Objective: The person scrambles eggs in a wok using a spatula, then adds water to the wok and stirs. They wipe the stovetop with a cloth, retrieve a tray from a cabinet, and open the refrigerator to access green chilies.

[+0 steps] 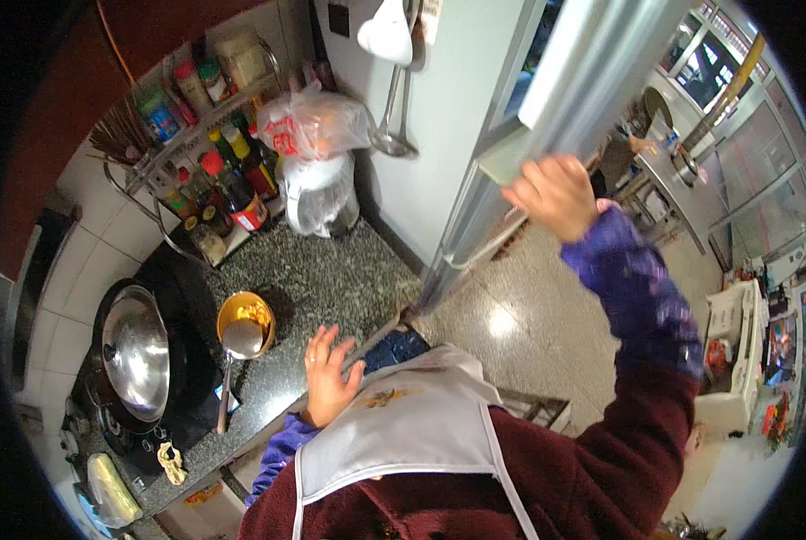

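My right hand (557,196) is raised, slightly blurred, with its fingers curled on the edge of a silver metal door frame (578,94). Over the front edge of the speckled granite countertop (308,270), my left hand (332,374) has its fingers spread and holds nothing. A ring shows on one finger. Near it on the counter stands a yellow-brown bowl (272,335) with orange-yellow food inside. A metal ladle (243,339) rests across this bowl, its wooden handle pointing towards me.
A wok with a domed metal lid (136,354) sits on the stove at left. Behind are a condiment rack (207,108), sauce bottles (237,192) and a bagged white container (320,196). Ladles (393,135) hang on the wall. A crumpled cloth (171,463) lies near the counter's edge.
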